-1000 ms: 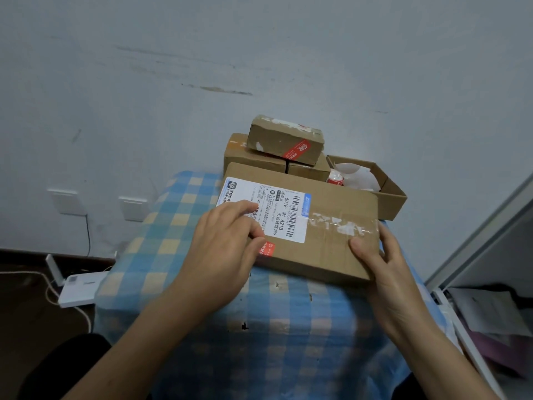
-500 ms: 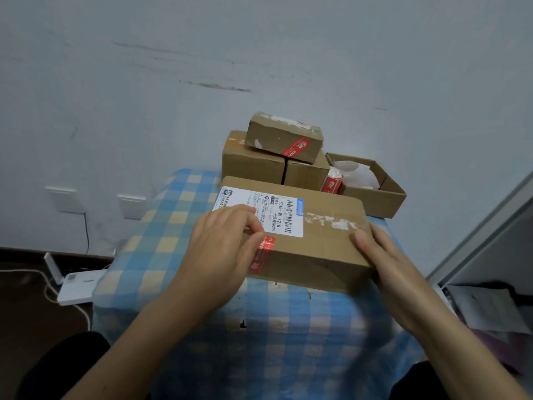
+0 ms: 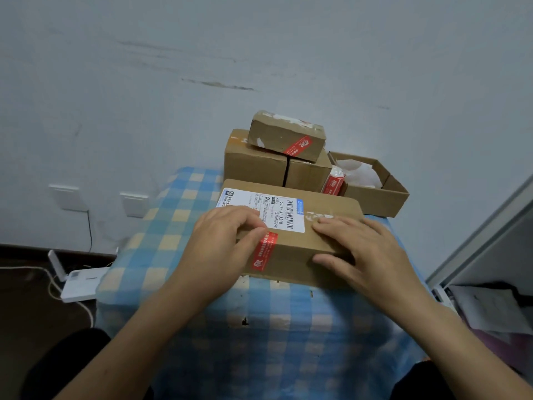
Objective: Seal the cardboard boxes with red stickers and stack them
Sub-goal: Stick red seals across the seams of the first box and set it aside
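Note:
A long cardboard box (image 3: 323, 243) with a white shipping label lies across the blue checked table (image 3: 173, 226). A red sticker (image 3: 264, 251) runs from its top over the front edge and down the front face. My left hand (image 3: 222, 243) grips the box's left part, fingers curled on the label, thumb on the front face beside the sticker. My right hand (image 3: 363, 249) grips the right part, fingers on top and thumb on the front face. Behind stand two boxes (image 3: 253, 166) side by side, with a small box (image 3: 277, 131) bearing a red sticker on top of them.
A roll of red stickers (image 3: 334, 183) leans between the stack and an open cardboard tray (image 3: 377, 200) holding white paper. A white router (image 3: 80, 284) with cables lies on the floor at left. A grey cabinet edge (image 3: 484, 241) and papers stand at right.
The red sticker now lies folded down over the box's front face. My right hand slid from the box's right end onto its top. The box sits a little nearer to me.

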